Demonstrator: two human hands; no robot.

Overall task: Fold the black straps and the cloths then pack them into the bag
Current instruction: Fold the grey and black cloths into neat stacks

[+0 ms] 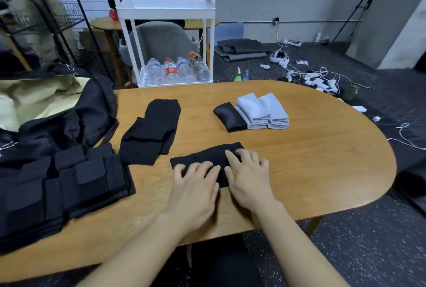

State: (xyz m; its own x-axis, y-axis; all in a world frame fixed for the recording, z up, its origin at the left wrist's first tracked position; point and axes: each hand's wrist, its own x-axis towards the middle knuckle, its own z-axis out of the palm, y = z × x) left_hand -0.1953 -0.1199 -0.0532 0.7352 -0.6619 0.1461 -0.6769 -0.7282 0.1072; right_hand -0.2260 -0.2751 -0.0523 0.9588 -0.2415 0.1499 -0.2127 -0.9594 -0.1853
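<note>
Black cloth (pixel 202 160) at lower centre of frame is pressed flat on the table (pixel 311 148) by left hand (pixel 196 183) & right hand (pixel 249 178), fingers spread straight, nothing gripped, prob. to set the crease. Folded cloths (pixel 253 114) are stacked centre-right; bag (pixel 57 111) gapes open at left for packing.

Even indoor light; soft shadows; edges bowed, slightly blurred.

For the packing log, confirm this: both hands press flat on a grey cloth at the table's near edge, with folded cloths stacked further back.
Wrong in one respect: the head view shows the left hand and right hand pressing a black cloth, not grey. The folded cloths do lie further back on the table.
</note>
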